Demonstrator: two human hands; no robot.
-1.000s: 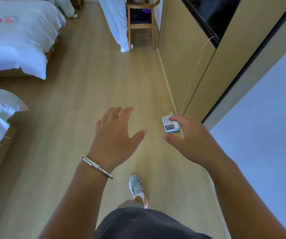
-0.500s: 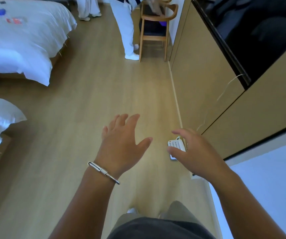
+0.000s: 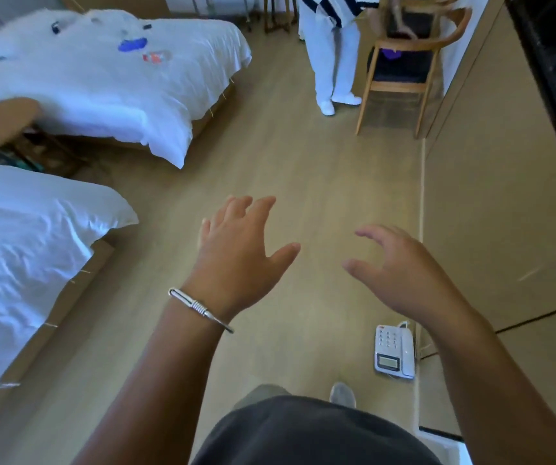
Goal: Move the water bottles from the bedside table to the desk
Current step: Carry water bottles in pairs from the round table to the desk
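Both hands reach forward over the pale wooden floor (image 3: 286,169) holding nothing — the left hand (image 3: 236,253), a silver bangle (image 3: 199,308) on its wrist, has its fingers spread, and the right hand (image 3: 400,273) has its fingers loosely curved. No water bottle can be made out; the round wooden bedside table (image 3: 1,122) shows only at the far left between two white-sheeted beds (image 3: 109,82), blurred. A white corded telephone (image 3: 394,350) lies on the floor by the beige cabinet wall (image 3: 491,182) — farther off, a person in white trousers (image 3: 333,68) stands beside a wooden chair (image 3: 404,68).
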